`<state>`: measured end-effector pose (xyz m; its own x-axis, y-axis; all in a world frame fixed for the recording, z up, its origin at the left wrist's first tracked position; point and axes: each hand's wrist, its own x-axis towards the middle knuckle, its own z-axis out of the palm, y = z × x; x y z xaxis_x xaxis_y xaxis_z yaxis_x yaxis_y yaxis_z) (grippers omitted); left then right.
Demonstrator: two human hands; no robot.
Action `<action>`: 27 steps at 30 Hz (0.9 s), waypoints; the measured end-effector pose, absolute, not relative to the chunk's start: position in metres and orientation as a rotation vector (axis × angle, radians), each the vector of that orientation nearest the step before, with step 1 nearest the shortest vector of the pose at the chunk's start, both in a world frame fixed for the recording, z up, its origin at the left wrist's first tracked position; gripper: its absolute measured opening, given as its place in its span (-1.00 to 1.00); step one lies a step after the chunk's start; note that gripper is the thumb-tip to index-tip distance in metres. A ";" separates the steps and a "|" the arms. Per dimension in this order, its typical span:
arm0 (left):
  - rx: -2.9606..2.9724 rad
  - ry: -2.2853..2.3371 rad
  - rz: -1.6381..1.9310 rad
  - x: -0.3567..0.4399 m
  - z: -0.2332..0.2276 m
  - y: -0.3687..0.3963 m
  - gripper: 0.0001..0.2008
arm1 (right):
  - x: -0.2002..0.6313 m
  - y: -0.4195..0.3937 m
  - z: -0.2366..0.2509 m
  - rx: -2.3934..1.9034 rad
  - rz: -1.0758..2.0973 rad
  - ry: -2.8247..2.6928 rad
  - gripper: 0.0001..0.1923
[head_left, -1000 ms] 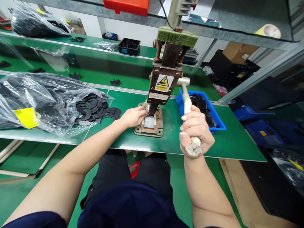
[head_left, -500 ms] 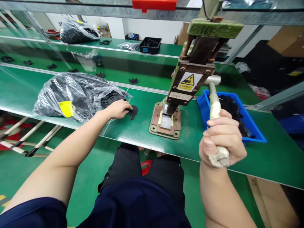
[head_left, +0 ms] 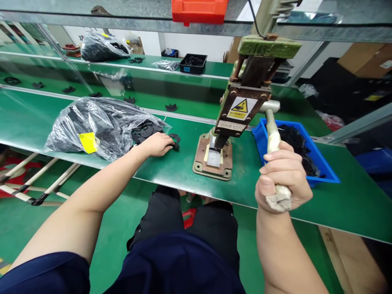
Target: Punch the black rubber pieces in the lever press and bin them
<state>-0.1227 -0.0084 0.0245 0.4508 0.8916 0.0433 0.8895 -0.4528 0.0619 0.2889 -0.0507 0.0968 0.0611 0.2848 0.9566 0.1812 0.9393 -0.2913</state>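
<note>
Green bench [head_left: 180,177] | left hand [head_left: 159,144]: black piece [head_left: 176,146] at fingertips, can't tell if pinched | pile [head_left: 146,130] just beyond | right hand [head_left: 284,175]: wrapped round press lever [head_left: 271,122] | best take pieces singly

The person's right hand [head_left: 284,175] grips a wrapped lever [head_left: 273,139] of the press [head_left: 248,90], near three o'clock of its base plate [head_left: 201,158]; a blue bin [head_left: 322,158] of dark parts [head_left: 298,142] sits just beyond. Toward nine o'clock, the left hand's [head_left: 158,143] fingertips meet loose black curved pieces [head_left: 175,137] beside a clear plastic bag [head_left: 113,122] of similar pieces
</note>
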 end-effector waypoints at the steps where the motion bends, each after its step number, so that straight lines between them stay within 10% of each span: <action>1: 2.652 1.611 0.130 -0.123 0.025 -0.009 -0.69 | 0.289 -0.051 0.097 -0.379 0.073 -1.522 -0.77; 27: 2.555 1.555 0.267 -0.037 0.007 -0.018 -0.77 | 0.287 -0.055 0.097 -0.390 0.044 -1.537 -0.79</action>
<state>-0.0370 -0.0179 0.0072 0.4505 0.8893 0.0793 0.8647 -0.4567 0.2091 0.2872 -0.0547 0.0966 0.0463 0.2700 0.9617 0.2140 0.9377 -0.2736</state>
